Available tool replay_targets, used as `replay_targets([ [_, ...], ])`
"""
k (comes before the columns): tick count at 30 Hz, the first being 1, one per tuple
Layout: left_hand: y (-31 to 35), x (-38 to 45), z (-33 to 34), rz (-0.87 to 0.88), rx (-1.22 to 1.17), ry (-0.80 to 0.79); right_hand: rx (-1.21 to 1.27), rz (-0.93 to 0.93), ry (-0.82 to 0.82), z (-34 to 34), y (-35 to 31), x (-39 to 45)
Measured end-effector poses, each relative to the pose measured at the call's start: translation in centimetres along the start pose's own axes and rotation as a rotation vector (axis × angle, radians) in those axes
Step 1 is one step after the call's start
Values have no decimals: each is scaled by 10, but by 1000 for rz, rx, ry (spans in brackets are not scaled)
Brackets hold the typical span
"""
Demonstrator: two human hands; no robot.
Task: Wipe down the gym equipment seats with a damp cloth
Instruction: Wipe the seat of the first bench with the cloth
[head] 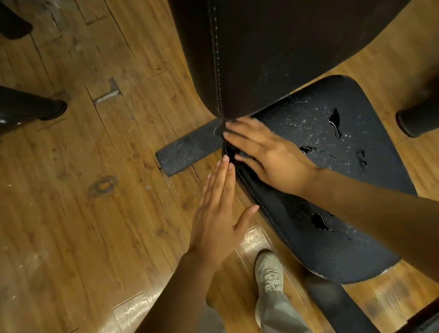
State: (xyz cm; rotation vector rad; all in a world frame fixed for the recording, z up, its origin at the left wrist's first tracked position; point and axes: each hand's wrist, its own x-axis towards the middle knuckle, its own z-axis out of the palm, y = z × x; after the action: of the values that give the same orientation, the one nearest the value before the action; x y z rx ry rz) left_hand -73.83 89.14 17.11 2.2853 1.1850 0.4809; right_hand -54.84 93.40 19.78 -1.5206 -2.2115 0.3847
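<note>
— What are the hands doing?
— The right hand [263,156] lies flat, fingers slightly curled, on the near-left edge of the black seat [330,182]; whether a cloth sits under it, I cannot tell. The left hand [217,214] hovers just beside it, fingers straight and together, off the seat's edge.
— And around them?
— A dark backrest [281,39] beyond the right hand, torn patches [335,123] in the seat, wooden floor [82,206] below.
— Any writing?
— None readable.
</note>
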Motion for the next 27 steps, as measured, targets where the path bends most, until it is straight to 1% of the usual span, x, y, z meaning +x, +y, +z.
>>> replay_targets([
  [2,1,3,-4,5,-8,-7,44,141,60,1,-5,11],
  [3,2,5,-6,7,-11,-7,73,166,75,3,-9,9],
  [4,2,8,-8,4,-15,-6,95,156,76,4,-13,0],
  [6,1,13,-10,-3,-25,-11,113,86,27,2,-20,-31],
  [9,-3,18,-12,38,-27,-90,104,17,-59,-6,-25,-73],
  [12,-4,19,-12,80,2,-126,33,-17,-51,-7,-15,-66],
  [13,-4,20,-12,86,19,-119,0,5,-16,-5,-11,-55],
  [15,-4,21,-13,95,48,-118,-47,121,93,-4,-1,-28],
  [17,-3,21,-14,97,55,-127,-33,270,191,-5,6,-7],
  [19,-3,21,-15,95,47,-131,12,351,229,-2,4,-2],
  [21,-2,21,-15,89,37,-136,51,325,197,0,-8,-16],
  [24,-1,24,-18,72,3,-139,122,227,44,-7,-28,-53],
  [26,-1,24,-19,57,-33,-138,129,214,-57,-15,-29,-64],
  [27,-2,25,-19,55,-43,-139,126,213,-79,-18,-27,-62],
])
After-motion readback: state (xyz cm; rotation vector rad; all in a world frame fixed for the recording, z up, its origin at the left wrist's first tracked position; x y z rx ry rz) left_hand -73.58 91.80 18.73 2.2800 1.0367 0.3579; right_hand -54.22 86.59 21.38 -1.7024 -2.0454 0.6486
